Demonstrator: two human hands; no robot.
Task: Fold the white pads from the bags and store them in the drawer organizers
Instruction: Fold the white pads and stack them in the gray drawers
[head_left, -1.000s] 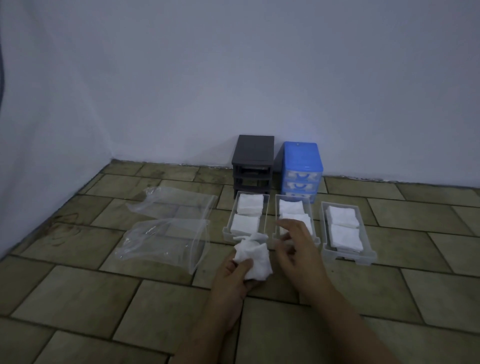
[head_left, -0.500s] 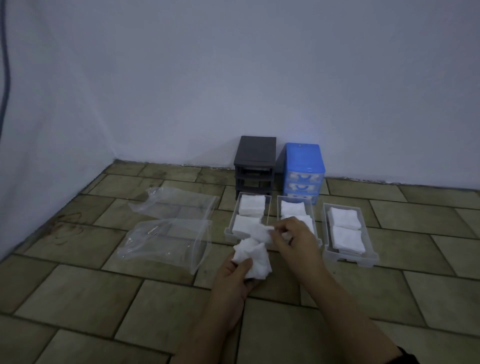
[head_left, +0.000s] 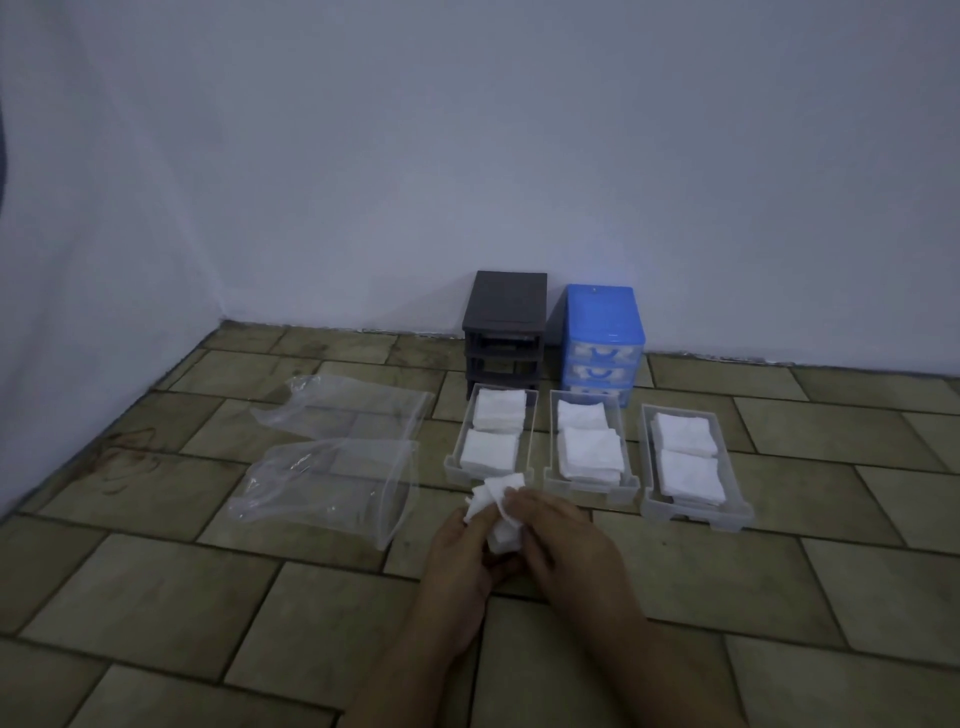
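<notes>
A crumpled white pad (head_left: 496, 506) sits between both my hands, low over the tiled floor. My left hand (head_left: 460, 553) grips it from below and my right hand (head_left: 558, 540) pinches its right edge. Just beyond stand three clear drawers pulled out onto the floor: the left drawer (head_left: 453, 463), the middle drawer (head_left: 551, 475) and the right drawer (head_left: 647, 499). Each holds two stacks of folded white pads (head_left: 589, 449). Two clear plastic bags (head_left: 332, 480) lie flat to the left.
A dark grey organizer frame (head_left: 506, 312) with open slots and a blue organizer (head_left: 602, 325) with drawers in place stand against the white wall. A second wall runs along the left. The floor is brown tile.
My right hand has come back from the left drawer's front edge toward me and now meets my left hand on the crumpled pad. The drawers and bags have not moved.
</notes>
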